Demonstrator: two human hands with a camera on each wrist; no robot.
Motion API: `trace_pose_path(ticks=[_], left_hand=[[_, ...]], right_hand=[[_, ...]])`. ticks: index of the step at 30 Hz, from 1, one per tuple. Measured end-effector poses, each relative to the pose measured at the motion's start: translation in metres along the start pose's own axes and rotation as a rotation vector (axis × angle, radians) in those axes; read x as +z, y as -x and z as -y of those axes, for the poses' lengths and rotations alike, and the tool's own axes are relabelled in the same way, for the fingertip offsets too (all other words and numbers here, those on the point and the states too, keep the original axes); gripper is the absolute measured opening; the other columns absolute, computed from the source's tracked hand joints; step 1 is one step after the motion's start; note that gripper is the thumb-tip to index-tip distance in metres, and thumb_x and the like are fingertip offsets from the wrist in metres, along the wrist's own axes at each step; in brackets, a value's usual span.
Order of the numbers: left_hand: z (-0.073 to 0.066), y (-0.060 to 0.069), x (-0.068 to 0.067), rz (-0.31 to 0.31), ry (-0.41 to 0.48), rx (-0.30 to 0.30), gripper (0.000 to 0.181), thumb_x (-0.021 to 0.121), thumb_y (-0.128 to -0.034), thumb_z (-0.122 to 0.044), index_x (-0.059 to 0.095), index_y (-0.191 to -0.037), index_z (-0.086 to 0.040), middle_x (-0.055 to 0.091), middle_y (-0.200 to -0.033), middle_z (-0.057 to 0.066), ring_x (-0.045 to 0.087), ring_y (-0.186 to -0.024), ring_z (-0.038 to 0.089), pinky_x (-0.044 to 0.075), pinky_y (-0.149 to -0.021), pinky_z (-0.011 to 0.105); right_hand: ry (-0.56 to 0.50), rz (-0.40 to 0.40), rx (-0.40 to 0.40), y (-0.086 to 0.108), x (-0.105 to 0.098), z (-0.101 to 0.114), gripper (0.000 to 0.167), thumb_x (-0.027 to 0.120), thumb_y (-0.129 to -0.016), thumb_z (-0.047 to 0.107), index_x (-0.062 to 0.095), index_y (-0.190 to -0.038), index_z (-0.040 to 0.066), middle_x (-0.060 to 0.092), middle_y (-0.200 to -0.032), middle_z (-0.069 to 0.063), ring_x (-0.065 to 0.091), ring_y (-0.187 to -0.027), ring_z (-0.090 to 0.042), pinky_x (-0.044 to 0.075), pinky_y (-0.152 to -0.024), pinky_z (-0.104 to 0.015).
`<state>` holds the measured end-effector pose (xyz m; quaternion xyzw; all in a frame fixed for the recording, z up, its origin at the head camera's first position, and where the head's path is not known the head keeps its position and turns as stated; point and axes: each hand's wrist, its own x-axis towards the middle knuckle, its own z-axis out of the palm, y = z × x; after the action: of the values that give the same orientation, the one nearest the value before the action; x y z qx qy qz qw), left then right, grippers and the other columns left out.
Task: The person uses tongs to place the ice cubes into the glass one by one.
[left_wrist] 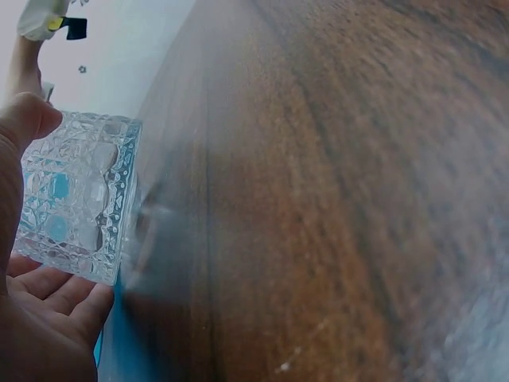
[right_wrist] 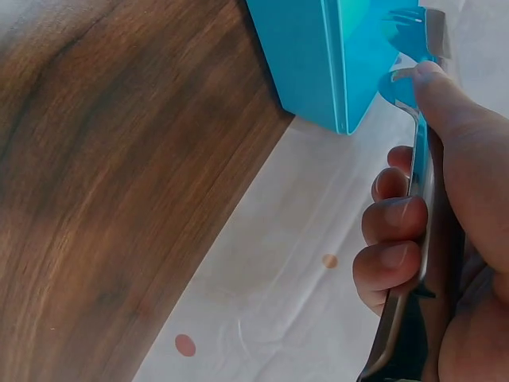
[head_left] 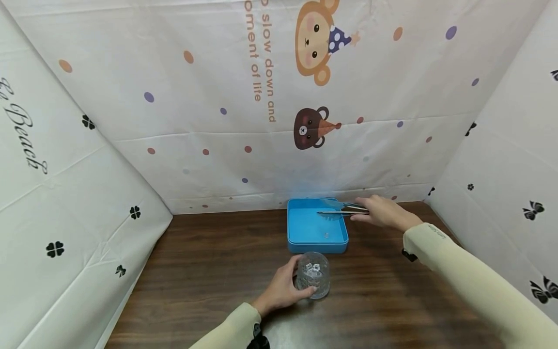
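Observation:
My left hand holds a clear, patterned glass on the table, thumb on the near side and fingers on the far side. Small clear cubes like ice show inside the glass. In the left wrist view, the glass sits between thumb and fingers. My right hand grips metal tongs, their tips apart over a blue tray. One small clear piece lies in the tray, nearer its front edge. Nothing visible sits between the tong tips.
Below everything is a dark wooden tabletop. Behind the tray rises a white cloth backdrop printed with dots and animal faces. White cloth walls stand at the left and right.

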<state>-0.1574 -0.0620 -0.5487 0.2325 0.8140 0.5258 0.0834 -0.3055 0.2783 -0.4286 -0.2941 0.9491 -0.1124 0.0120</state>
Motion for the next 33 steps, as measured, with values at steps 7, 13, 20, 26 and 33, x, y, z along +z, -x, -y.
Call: trace_pose_path(ticks=[7,13,20,26,33], left_hand=[[-0.002,0.001,0.0,-0.004,0.008,-0.003,0.076,0.08,-0.0885,-0.041,0.041,-0.15,-0.019,0.057,-0.14,0.007,0.061,-0.124,0.02,0.052,-0.1,0.033],[-0.001,0.001,0.0,-0.013,0.007,0.012,0.076,0.081,-0.0877,-0.039,0.042,-0.15,-0.019,0.058,-0.139,0.006,0.061,-0.125,0.02,0.052,-0.1,0.032],[-0.003,0.001,0.0,-0.011,0.02,0.011,0.076,0.081,-0.0878,-0.038,0.042,-0.15,-0.018,0.058,-0.139,0.006,0.061,-0.125,0.02,0.052,-0.1,0.031],[-0.002,0.001,0.0,-0.013,0.012,0.018,0.077,0.081,-0.0878,-0.039,0.042,-0.15,-0.017,0.057,-0.139,0.007,0.061,-0.125,0.02,0.052,-0.1,0.031],[-0.001,0.001,0.0,-0.011,0.007,0.008,0.077,0.081,-0.0878,-0.04,0.042,-0.15,-0.017,0.058,-0.139,0.005,0.06,-0.125,0.018,0.051,-0.1,0.031]], right_hand=[[0.001,0.014,-0.003,-0.006,0.003,0.001,0.062,0.071,-0.098,0.041,0.058,-0.138,-0.005,0.072,-0.096,-0.008,0.071,-0.082,-0.02,0.057,-0.085,-0.056],[0.01,0.018,0.001,-0.005,0.002,0.002,0.06,0.071,-0.098,0.04,0.059,-0.138,-0.004,0.073,-0.105,-0.013,0.072,-0.09,-0.026,0.057,-0.086,-0.057],[0.018,0.042,0.011,-0.006,0.002,0.003,0.063,0.07,-0.098,0.042,0.058,-0.139,-0.004,0.072,-0.112,-0.017,0.071,-0.097,-0.031,0.056,-0.088,-0.058],[0.02,0.091,0.042,-0.006,0.003,0.008,0.068,0.069,-0.097,0.048,0.057,-0.142,-0.002,0.068,-0.122,-0.02,0.067,-0.108,-0.038,0.054,-0.091,-0.059],[0.031,0.145,0.049,-0.006,0.004,0.013,0.066,0.07,-0.097,0.047,0.059,-0.14,-0.001,0.066,-0.127,-0.021,0.062,-0.114,-0.041,0.052,-0.093,-0.06]])
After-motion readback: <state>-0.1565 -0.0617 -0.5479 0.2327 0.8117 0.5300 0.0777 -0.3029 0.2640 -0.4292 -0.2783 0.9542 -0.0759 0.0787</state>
